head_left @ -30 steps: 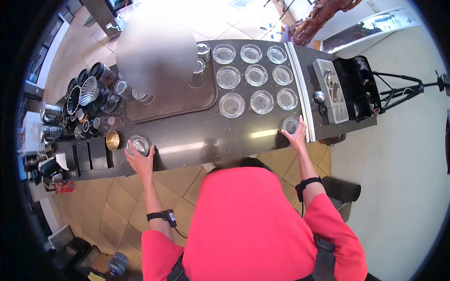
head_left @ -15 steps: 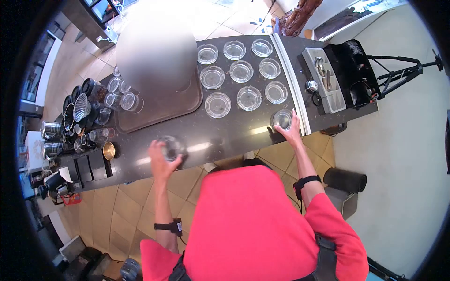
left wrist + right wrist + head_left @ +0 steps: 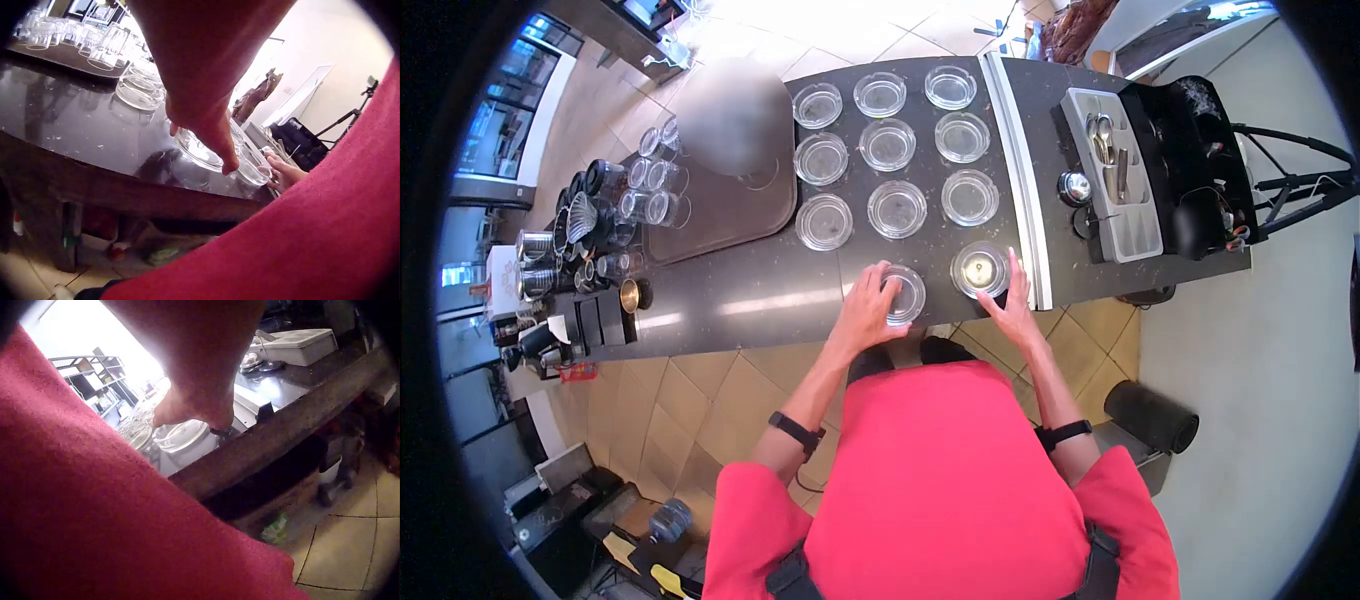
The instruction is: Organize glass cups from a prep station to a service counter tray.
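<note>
My left hand (image 3: 863,312) grips a round clear glass ashtray (image 3: 908,294) by its sides, near the front edge of the dark counter. Just right of it, my right hand (image 3: 1014,314) holds another glass ashtray (image 3: 981,268), thumb and fingers spread round its near right side. Behind both stand more ashtrays (image 3: 897,209) in three rows of three. In the left wrist view, the fingers of the left hand (image 3: 209,134) reach down over the ashtray rim. The right wrist view shows the right hand (image 3: 197,394) at its ashtray (image 3: 180,436).
A brown tray (image 3: 740,225) lies to the left, with several drinking glasses (image 3: 662,208) beside it. White rails (image 3: 1022,180) cross the counter at right; past them are a cutlery tray (image 3: 1135,235), a metal ball-shaped item (image 3: 1074,187) and a black case (image 3: 1190,160).
My left hand has carried its ashtray from the counter's left part rightward, next to the other one. My right hand stays at its ashtray. The head view has shifted.
</note>
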Motion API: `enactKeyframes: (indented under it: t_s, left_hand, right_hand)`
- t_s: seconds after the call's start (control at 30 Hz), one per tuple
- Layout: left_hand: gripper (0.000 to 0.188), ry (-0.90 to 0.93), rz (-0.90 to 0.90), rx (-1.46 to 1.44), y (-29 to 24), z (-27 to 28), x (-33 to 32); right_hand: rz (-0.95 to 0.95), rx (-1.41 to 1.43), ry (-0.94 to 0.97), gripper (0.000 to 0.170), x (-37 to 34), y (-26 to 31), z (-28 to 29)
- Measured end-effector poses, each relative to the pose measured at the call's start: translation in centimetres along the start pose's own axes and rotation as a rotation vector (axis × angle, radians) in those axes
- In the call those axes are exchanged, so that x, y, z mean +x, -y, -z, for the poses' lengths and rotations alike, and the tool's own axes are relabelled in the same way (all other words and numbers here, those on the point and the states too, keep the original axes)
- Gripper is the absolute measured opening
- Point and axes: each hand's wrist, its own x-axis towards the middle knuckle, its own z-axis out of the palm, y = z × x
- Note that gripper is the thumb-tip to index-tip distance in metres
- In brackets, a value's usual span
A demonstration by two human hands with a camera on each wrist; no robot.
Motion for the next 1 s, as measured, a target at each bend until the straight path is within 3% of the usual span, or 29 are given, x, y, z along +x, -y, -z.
enactKeyframes:
  t_s: [0.33, 0.73, 1.0]
  left_hand:
    - [0.071, -0.031, 0.125, 0.076, -1.5, -1.3, 2.0]
    - [0.077, -0.153, 0.097, 0.053, -1.7, -2.5, 1.9]
    - [0.117, -0.254, 0.143, -0.185, -0.7, -3.2, 0.8]
  right_hand:
    - [0.051, 0.165, 0.101, 0.100, 1.4, -1.6, 1.6]
    - [0.026, 0.202, 0.167, 0.097, 1.8, -1.5, 2.4]
    - [0.059, 0.185, 0.167, 0.098, 2.0, -1.7, 2.3]
